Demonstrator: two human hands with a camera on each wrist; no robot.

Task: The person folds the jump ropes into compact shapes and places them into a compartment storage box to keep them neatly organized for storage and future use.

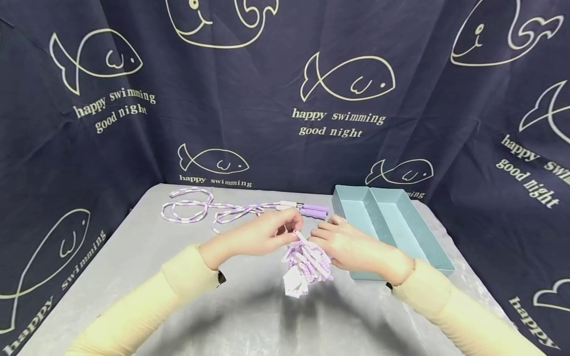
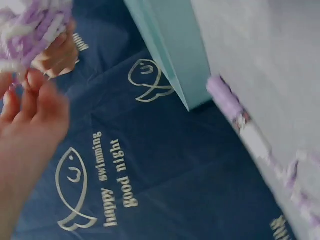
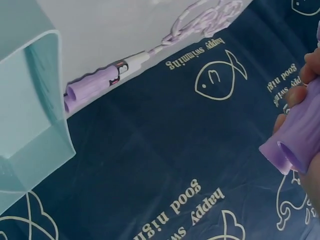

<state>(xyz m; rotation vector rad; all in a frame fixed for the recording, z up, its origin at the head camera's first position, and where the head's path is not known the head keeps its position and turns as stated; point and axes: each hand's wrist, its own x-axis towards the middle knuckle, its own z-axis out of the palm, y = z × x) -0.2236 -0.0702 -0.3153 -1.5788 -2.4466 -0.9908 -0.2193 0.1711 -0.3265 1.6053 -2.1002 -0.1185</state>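
Note:
A beaded purple-and-white jump rope [image 1: 311,262] is gathered in a bundle above the table, hanging between and below my hands. With my left hand [image 1: 267,232] I pinch a strand at the top of the bundle between thumb and fingertips. My right hand [image 1: 356,244] grips the rope's two purple handles [image 3: 300,132] side by side, best seen in the right wrist view. In the head view that hand's back hides the handles. A second jump rope [image 1: 191,217] of the same kind lies farther back on the table, its purple handles [image 1: 313,212] next to each other.
On the right of the grey table [image 1: 133,277] stands a teal box [image 1: 438,257] with two long compartments, close beyond my right forearm. A dark blue curtain [image 1: 267,109] with fish drawings surrounds the table at the back and sides.

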